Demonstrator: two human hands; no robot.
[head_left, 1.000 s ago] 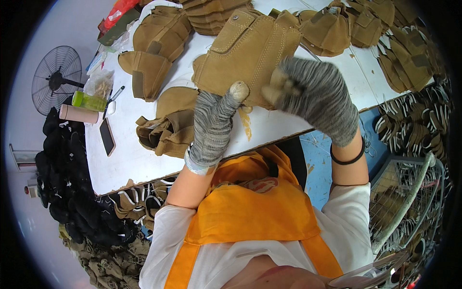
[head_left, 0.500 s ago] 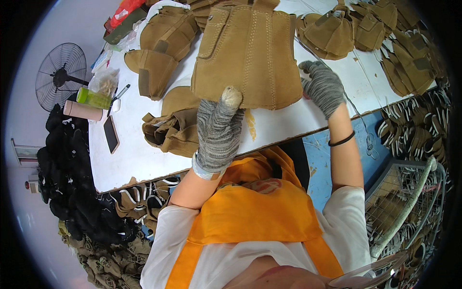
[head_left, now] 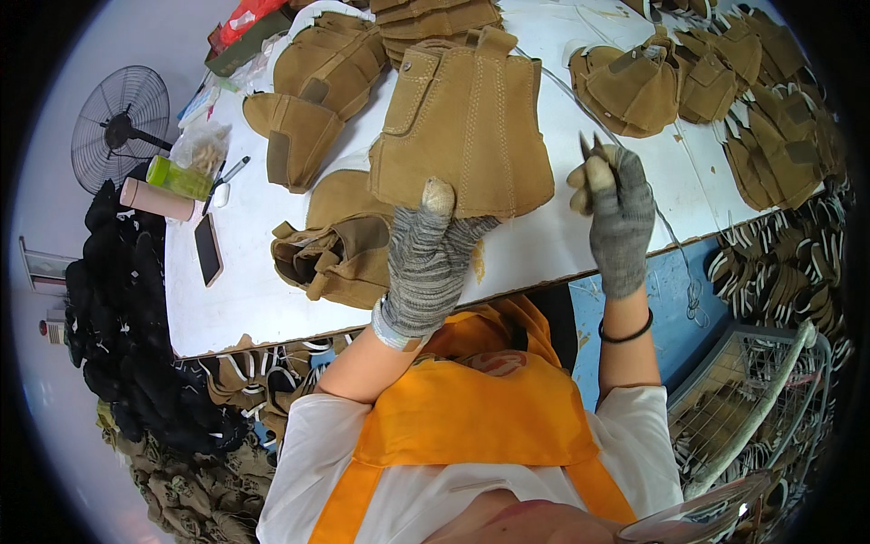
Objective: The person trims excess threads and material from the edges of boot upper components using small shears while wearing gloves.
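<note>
My left hand (head_left: pixel 424 263), in a grey knitted glove with bare-looking pale fingertips, grips the lower edge of a brown suede boot upper (head_left: pixel 462 136). The thumb lies on the front face; the other fingers are hidden behind it. Stitched seams run down the upper, and a pull loop stands at its top. To its right, my gloved right hand (head_left: pixel 621 208) is raised, fingers closed around a small dark pointed tool (head_left: pixel 587 145) whose tip sticks up. Most of that tool is hidden in the fingers. Beside my left hand, another brown upper (head_left: pixel 340 258) lies crumpled on the white table (head_left: pixel 245 313).
Stacked brown uppers (head_left: pixel 625 86) fill the far right, and more uppers (head_left: pixel 326 63) lie far left. A phone (head_left: pixel 208 249), a green-lidded jar (head_left: pixel 177 179) and a pen (head_left: pixel 234 170) sit near the left edge. A wire basket (head_left: pixel 743 381) stands at lower right.
The boot upper has tipped back and moved slightly away from my head, its top now in view. My right hand has turned upward, bringing the pointed tool into sight.
</note>
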